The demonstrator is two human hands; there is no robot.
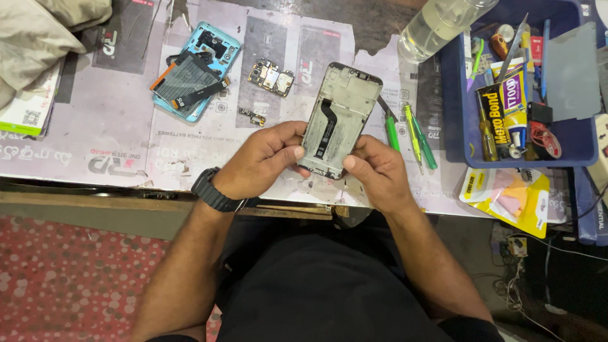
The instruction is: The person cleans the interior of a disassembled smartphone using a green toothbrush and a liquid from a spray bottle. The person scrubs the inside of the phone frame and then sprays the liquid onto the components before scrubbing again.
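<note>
Head view: phone frame (337,120) between left hand (261,159) and right hand (375,172).

Glue box (505,104): in the blue tray (457,95) to your right, upright, yellow/black.
Flat pkt (510,193): yellow, pink contents, table edge below tray.
Card pack (28,107): far left, white/green, partly under cloth.
</note>
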